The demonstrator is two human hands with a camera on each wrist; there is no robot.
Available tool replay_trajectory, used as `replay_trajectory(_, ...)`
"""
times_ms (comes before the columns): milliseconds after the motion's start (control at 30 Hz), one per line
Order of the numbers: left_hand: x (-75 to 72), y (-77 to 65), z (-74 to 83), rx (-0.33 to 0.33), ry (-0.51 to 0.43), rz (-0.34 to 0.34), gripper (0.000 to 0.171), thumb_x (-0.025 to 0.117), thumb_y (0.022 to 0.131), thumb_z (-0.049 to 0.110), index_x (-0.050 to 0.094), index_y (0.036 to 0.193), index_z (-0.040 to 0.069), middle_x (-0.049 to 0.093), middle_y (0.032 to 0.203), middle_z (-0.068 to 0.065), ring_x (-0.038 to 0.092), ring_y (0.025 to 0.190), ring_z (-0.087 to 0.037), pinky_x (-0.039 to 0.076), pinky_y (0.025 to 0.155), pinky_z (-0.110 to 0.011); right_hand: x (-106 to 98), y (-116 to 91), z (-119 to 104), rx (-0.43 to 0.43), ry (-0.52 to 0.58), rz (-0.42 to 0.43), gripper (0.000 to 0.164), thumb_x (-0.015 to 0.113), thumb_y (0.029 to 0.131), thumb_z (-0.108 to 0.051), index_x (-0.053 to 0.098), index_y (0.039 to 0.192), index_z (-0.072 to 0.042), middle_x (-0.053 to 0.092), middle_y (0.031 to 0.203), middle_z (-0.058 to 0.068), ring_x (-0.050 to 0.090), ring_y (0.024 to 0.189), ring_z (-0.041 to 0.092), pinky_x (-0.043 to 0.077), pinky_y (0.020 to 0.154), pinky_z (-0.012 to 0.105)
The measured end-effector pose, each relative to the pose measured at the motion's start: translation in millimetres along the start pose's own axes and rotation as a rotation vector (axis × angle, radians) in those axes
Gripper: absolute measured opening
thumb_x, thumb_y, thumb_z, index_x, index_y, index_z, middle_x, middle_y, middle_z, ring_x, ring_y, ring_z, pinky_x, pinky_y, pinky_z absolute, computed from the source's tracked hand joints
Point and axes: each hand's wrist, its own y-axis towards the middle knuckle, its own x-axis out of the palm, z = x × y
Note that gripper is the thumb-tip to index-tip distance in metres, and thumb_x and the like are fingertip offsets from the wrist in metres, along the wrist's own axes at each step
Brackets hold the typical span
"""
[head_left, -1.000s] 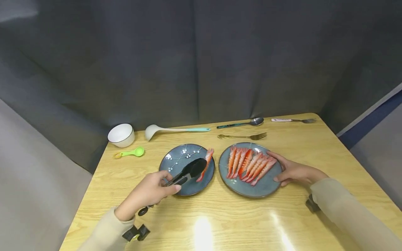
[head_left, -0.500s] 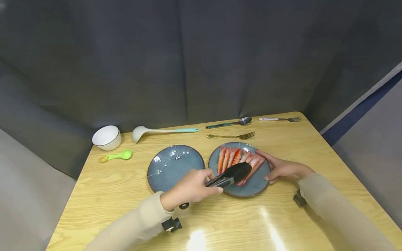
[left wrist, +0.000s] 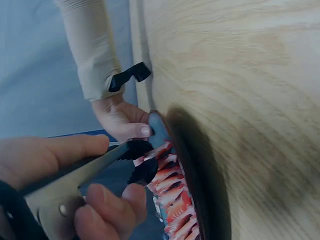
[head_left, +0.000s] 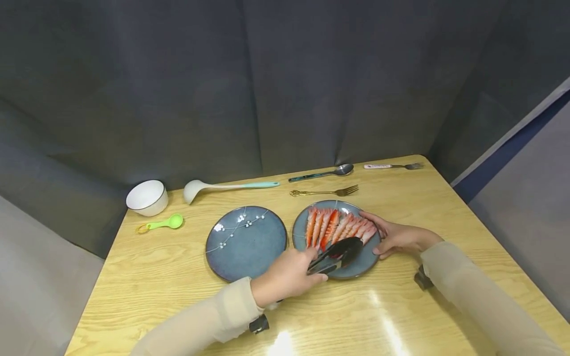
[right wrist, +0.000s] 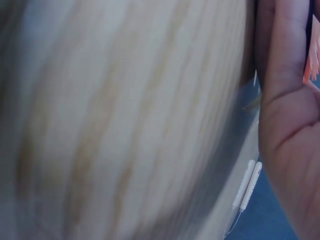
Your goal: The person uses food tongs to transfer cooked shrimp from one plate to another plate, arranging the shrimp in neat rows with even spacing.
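Observation:
My left hand (head_left: 287,277) holds black-tipped metal tongs (head_left: 351,248) over the near side of the right blue plate (head_left: 366,260). In the left wrist view the tips of the tongs (left wrist: 142,171) stand apart beside the shrimp; whether a shrimp lies between them I cannot tell. Several red-and-white shrimp (head_left: 329,225) lie side by side on that plate. With thumb and fingers my right hand (head_left: 401,240) grips the plate's right rim. Left of it, a second blue plate (head_left: 251,249) with a white blossom pattern lies bare, its near edge partly behind my left hand.
Along the back lie a white ladle (head_left: 222,186), a dark-handled spoon (head_left: 327,173), a gold fork (head_left: 325,192) and a fork with a pale handle (head_left: 392,166). At the left stand a white bowl (head_left: 147,199) and green measuring spoon (head_left: 166,222). A dark curtain (head_left: 213,99) hangs behind.
My left hand has carried the tongs rightward from the left plate to the right one. The single shrimp has gone from the left plate. My right hand keeps its grip on the rim.

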Motion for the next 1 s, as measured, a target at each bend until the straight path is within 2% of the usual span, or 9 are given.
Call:
replay_trajectory(100, 4.9, -0.2, -2.3, 0.014, 0.027, 0.026, 0.042, 0.06, 0.078, 0.043, 0.053, 0.104, 0.01, 0.046, 0.054, 0.006, 0.041, 0.044, -0.007, 0.034, 0.041, -0.022, 0, 3, -1, -0.006, 0.003, -0.008, 0.102, 0.06, 0.075, 0.009, -0.007, 0.136, -0.038, -0.016, 0.138, 0.006, 0.055, 0.087, 0.031, 0.044, 0.07, 0.049)
replay_trajectory(267, 7.9, -10.4, -9.6, 0.043, 0.082, 0.133, 0.05, 0.06, 0.075, 0.049, 0.051, 0.107, 0.012, 0.051, 0.06, 0.005, 0.047, 0.05, -0.008, 0.036, 0.043, -0.023, 1, 9, -3, 0.009, -0.013, -0.012, 0.103, 0.062, 0.075, 0.008, -0.006, 0.136, -0.039, -0.015, 0.138, 0.007, 0.055, 0.086, 0.03, 0.044, 0.07, 0.05)
replay_trajectory(367, -1.0, -28.7, -18.8, 0.07, 0.103, 0.25, 0.051, 0.063, 0.073, 0.049, 0.05, 0.107, 0.012, 0.049, 0.061, 0.006, 0.046, 0.05, -0.007, 0.035, 0.042, -0.021, 0, 17, -6, 0.013, -0.023, -0.03, 0.103, 0.063, 0.074, 0.008, -0.005, 0.136, -0.039, -0.015, 0.138, 0.007, 0.055, 0.088, 0.03, 0.044, 0.07, 0.049)
replay_trajectory(500, -26.5, -64.5, -39.7, 0.057, 0.104, 0.421, 0.06, 0.068, 0.069, 0.046, 0.05, 0.112, 0.009, 0.047, 0.061, 0.008, 0.041, 0.048, -0.003, 0.033, 0.041, -0.017, -4, 24, -6, -0.018, -0.048, -0.051, 0.101, 0.061, 0.075, 0.008, -0.006, 0.137, -0.036, -0.017, 0.137, 0.005, 0.054, 0.089, 0.03, 0.045, 0.069, 0.048)
replay_trajectory(633, -53.7, -110.6, -66.4, -0.153, 0.071, 0.561, 0.071, 0.069, 0.064, 0.052, 0.049, 0.115, 0.008, 0.05, 0.063, 0.006, 0.043, 0.049, -0.002, 0.036, 0.044, -0.018, -12, 22, -4, -0.062, -0.068, -0.043, 0.098, 0.059, 0.077, 0.008, -0.007, 0.137, -0.032, -0.001, 0.139, 0.014, 0.055, 0.088, 0.031, 0.046, 0.069, 0.047)
replay_trajectory(733, -66.6, -147.1, -86.4, -0.444, 0.04, 0.604, 0.075, 0.064, 0.063, 0.06, 0.047, 0.116, 0.008, 0.051, 0.062, 0.004, 0.044, 0.047, -0.006, 0.036, 0.043, -0.023, -22, 17, -1, -0.09, -0.067, -0.009, 0.095, 0.057, 0.078, 0.008, -0.009, 0.138, -0.028, 0.024, 0.132, 0.026, 0.055, 0.092, 0.035, 0.045, 0.071, 0.048)
replay_trajectory(867, -70.0, -188.9, -110.9, -0.782, 0.006, 0.563, 0.084, 0.055, 0.067, 0.065, 0.041, 0.12, 0.001, 0.054, 0.064, -0.001, 0.047, 0.048, -0.012, 0.036, 0.043, -0.028, -40, 13, -1, -0.116, -0.108, 0.032, 0.09, 0.054, 0.081, 0.007, -0.012, 0.138, -0.016, 0.045, 0.114, 0.031, 0.054, 0.095, 0.036, 0.044, 0.073, 0.047)
replay_trajectory(933, -67.2, -200.8, -122.4, -0.875, -0.01, 0.525, 0.089, 0.051, 0.07, 0.066, 0.037, 0.122, -0.005, 0.054, 0.063, -0.004, 0.047, 0.047, -0.015, 0.037, 0.042, -0.029, -47, 8, -1, -0.121, -0.142, 0.049, 0.085, 0.053, 0.082, 0.005, -0.011, 0.137, -0.009, 0.049, 0.109, 0.03, 0.055, 0.093, 0.035, 0.045, 0.073, 0.046)
replay_trajectory(1000, -62.5, -204.4, -134.8, -0.916, -0.018, 0.485, 0.092, 0.048, 0.072, 0.066, 0.034, 0.122, -0.009, 0.054, 0.061, -0.006, 0.047, 0.045, -0.015, 0.037, 0.041, -0.029, -52, 0, 0, -0.126, -0.161, 0.07, 0.081, 0.052, 0.083, 0.004, -0.009, 0.136, -0.003, 0.049, 0.107, 0.03, 0.056, 0.091, 0.034, 0.045, 0.072, 0.045)
